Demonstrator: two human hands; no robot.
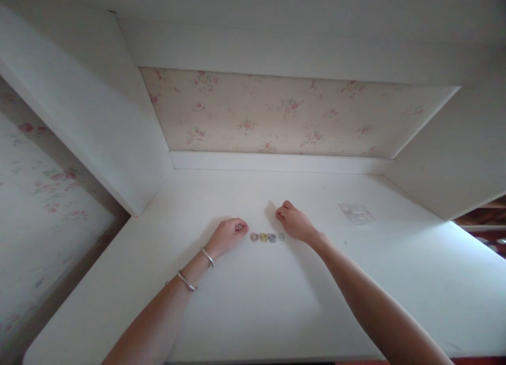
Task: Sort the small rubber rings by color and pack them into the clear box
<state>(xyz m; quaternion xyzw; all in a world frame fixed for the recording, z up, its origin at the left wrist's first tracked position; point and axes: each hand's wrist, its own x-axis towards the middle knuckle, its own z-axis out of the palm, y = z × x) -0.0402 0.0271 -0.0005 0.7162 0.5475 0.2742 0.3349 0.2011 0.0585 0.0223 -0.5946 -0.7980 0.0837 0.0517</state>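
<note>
With both my hands curled loosely closed, left hand [228, 235] and right hand [294, 221] flanking the row of small rings [268, 237] on the counter [253, 302], I judge them light, stiff, slippery, best pinched at the rim.

White desk [276, 302], pink-flowered cream wallpaper [284, 115], silver bangles [196, 270], pastel rings [268, 237].
</note>
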